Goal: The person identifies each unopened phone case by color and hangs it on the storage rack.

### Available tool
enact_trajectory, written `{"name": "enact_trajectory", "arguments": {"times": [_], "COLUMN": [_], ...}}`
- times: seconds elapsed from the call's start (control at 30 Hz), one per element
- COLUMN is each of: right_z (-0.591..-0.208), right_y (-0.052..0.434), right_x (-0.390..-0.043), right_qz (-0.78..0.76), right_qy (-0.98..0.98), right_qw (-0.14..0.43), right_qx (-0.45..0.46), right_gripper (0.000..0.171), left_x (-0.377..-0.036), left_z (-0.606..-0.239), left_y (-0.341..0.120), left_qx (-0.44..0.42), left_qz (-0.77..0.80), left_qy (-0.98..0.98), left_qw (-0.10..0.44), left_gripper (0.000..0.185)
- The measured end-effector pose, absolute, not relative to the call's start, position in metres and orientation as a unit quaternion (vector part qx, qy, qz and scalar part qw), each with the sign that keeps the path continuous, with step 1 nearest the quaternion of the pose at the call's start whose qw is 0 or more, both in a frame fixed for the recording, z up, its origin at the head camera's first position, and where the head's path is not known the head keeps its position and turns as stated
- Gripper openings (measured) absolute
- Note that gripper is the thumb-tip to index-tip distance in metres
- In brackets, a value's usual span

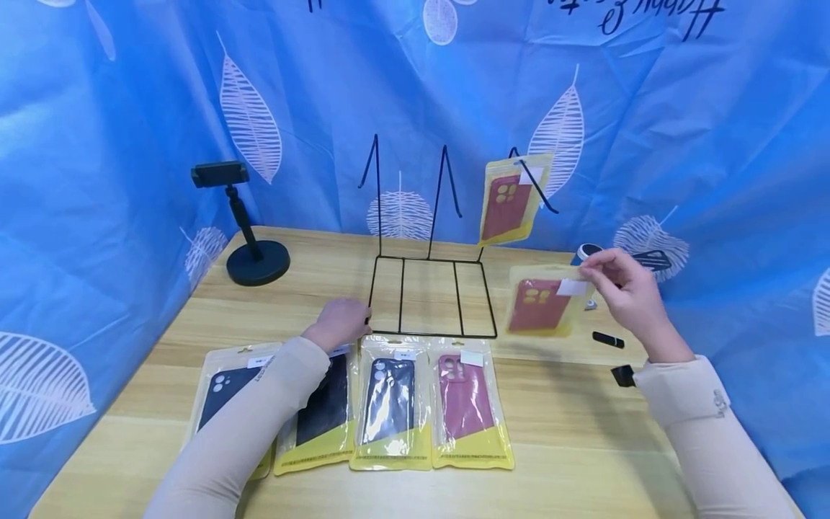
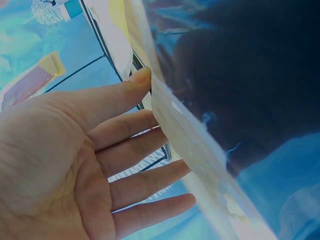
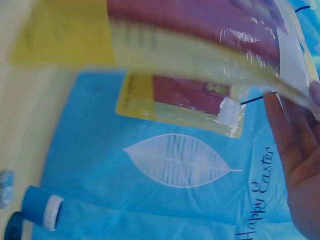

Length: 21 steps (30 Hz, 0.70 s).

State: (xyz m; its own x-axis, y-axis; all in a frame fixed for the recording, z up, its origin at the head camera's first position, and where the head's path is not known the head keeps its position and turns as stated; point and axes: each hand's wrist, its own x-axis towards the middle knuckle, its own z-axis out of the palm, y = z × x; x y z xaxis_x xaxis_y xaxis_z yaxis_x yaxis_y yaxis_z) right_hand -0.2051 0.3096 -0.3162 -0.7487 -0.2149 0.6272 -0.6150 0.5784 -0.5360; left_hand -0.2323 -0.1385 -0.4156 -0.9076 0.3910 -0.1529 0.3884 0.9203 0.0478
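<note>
Blue leaf-print cloth (image 1: 130, 108) backed your wooden table (image 1: 583, 432). Your right hand (image 1: 625, 292) pinched a glossy yellow pouch with a red phone case (image 1: 541, 306) by its top corner, off the table, right of the thin black wire rack (image 1: 431, 288). Your left hand (image 1: 340, 323), fingers straight, rested at the rack's front-left corner. A matching pouch (image 1: 509, 198) hung on the right hook. Risks: slick plastic could have slipped from that light pinch; a bump could have tipped the rack.

Wire rack (image 1: 431, 295) standing at tabletop (image 1: 570, 432) centre; packaged cases (image 1: 395, 411) lying at 6 o'clock; phone stand (image 1: 256, 259) sitting at 9 o'clock.
</note>
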Motion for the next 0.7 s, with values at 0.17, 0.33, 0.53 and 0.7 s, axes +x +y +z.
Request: {"name": "enact_trajectory", "arguments": {"times": [0.17,0.33,0.53,0.7], "right_z": [-0.3,-0.29,-0.284,-0.282], "right_y": [0.296,0.278,0.26,0.251], "right_x": [-0.22,-0.234,-0.241,-0.246], "right_qz": [0.429,0.474,0.512,0.535], "right_qy": [-0.796,-0.746,-0.708,-0.69], "right_qw": [0.347,0.404,0.436,0.443], "right_qx": [0.25,0.238,0.215,0.204], "right_gripper": [0.012,0.017,0.017,0.019], "left_x": [-0.23,-0.229,-0.229,-0.231], "left_z": [-0.413,-0.41,-0.412,-0.414], "left_y": [-0.138,-0.138,-0.138,-0.139], "left_qx": [0.202,0.2,0.202,0.201], "left_qz": [0.02,0.025,0.02,0.018], "left_qy": [0.976,0.976,0.976,0.976], "left_qw": [0.079,0.079,0.079,0.077], "left_gripper": [0.015,0.015,0.015,0.015]}}
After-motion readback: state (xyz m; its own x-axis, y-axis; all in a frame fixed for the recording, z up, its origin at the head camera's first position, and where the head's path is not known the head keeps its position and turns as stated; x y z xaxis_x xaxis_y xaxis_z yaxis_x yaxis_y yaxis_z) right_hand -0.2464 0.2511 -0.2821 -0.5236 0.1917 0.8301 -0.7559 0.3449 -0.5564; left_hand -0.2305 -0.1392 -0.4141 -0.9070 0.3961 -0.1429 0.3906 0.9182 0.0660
